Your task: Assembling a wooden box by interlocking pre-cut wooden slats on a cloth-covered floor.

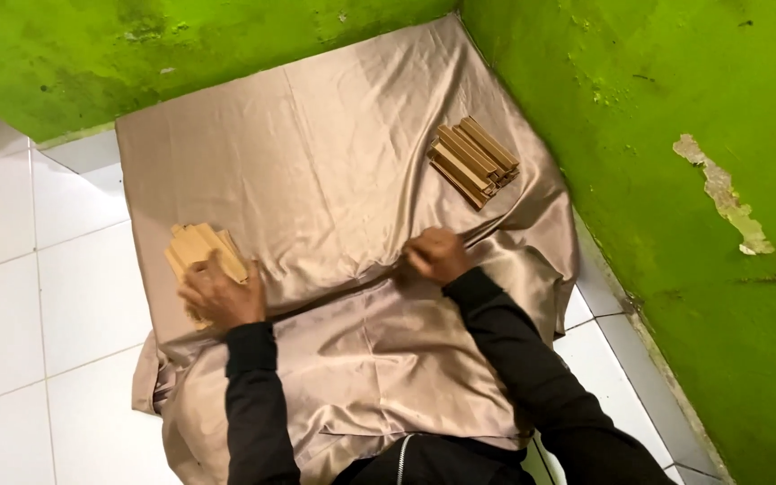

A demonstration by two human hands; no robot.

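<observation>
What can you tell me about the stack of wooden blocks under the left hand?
The stack of wooden blocks is pale, light-coloured wood, cut in short flat rectangular pieces piled loosely, a bit fanned out. It sits near the left edge of the shiny beige cloth spread on the floor. The left hand rests on its near side, fingers curled over the top, covering part of it.

White tiled floor (pixel 65 296) in a green-walled corner, with a shiny beige satin cloth (pixel 334 171) spread over it and two piles of wooden blocks (pixel 473 160) sitting on the cloth.
</observation>
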